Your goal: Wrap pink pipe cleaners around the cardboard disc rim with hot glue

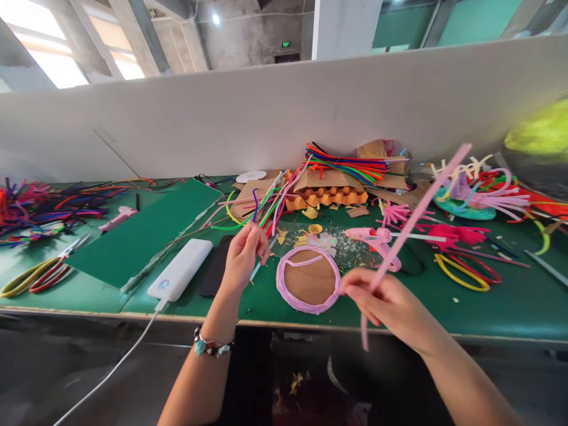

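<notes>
My right hand [381,299] is closed on a long pink pipe cleaner [417,216] that slants up to the right, blurred by motion. My left hand [244,254] pinches a bunch of coloured pipe cleaners [266,207] that fan up and away from it. Between the hands, a round cardboard disc [309,278] with a pink pipe-cleaner rim lies flat on the green table [510,302]. A pink glue gun [377,239] lies just behind my right hand.
A white power bank [181,269] with a cable and a dark phone [215,266] lie left of my left hand. Scissors [35,275] sit far left. Egg-carton cardboard [328,192], pipe-cleaner piles and finished pieces crowd the back. A white partition [266,112] bounds the table.
</notes>
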Available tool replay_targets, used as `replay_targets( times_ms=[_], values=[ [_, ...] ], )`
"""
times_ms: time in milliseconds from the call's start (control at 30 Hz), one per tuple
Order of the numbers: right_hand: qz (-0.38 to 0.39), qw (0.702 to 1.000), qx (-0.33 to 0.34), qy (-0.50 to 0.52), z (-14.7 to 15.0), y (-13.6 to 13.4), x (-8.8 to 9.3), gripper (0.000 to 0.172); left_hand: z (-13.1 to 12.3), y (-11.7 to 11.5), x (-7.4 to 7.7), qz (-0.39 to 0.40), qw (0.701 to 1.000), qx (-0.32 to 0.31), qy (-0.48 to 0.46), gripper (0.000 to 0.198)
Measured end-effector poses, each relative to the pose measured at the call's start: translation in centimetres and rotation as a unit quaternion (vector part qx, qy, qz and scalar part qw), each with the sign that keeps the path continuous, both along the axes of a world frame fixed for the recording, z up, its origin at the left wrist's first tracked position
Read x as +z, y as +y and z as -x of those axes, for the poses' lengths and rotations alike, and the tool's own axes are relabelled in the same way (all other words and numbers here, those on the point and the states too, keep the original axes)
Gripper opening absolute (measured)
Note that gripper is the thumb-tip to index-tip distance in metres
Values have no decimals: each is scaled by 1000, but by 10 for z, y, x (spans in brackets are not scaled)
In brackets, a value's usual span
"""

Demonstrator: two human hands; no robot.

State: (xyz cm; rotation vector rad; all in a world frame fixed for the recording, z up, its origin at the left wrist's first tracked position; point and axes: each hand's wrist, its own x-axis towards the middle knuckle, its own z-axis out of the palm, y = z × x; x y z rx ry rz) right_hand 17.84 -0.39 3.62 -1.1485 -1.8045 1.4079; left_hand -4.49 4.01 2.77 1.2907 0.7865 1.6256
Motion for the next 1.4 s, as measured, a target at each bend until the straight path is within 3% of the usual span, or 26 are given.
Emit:
replay_targets(
  times_ms=[133,333,467,600,733,867,1000,1133,1200,1333,1400],
  values=[
    [-93,995,-13,18,50,23,16,25,-4,-4,2,1,1000,24,17,33],
    [-142,988,-3,-66,95,46,16,18,2,-9,2,11,992,99,74,29],
    [-188,976,99,-39,101,55,15,19,11,-10,0,26,988,103,110,27],
    [-144,969,200,23,99,61,16,19,22,-10,3,35,985,110,127,22],
    [-108,960,225,125,80,55,24,23,48,-8,10,39,952,265,150,16],
    [-121,957,211,160,42,35,34,24,80,-9,16,49,903,420,81,19],
    [-84,978,145,125,3,7,32,32,92,-12,19,54,908,407,90,11],
    [-7,981,195,20,-24,-19,21,41,84,-10,20,73,891,404,196,4],
    [-11,980,192,-54,-36,-27,13,39,82,-10,18,72,870,397,282,3],
    [-16,995,36,-89,-58,-35,-5,45,86,-14,15,90,790,424,433,9],
    [-5,995,-26,-93,-67,-36,-13,52,86,-17,14,91,770,435,458,12]
  ],
)
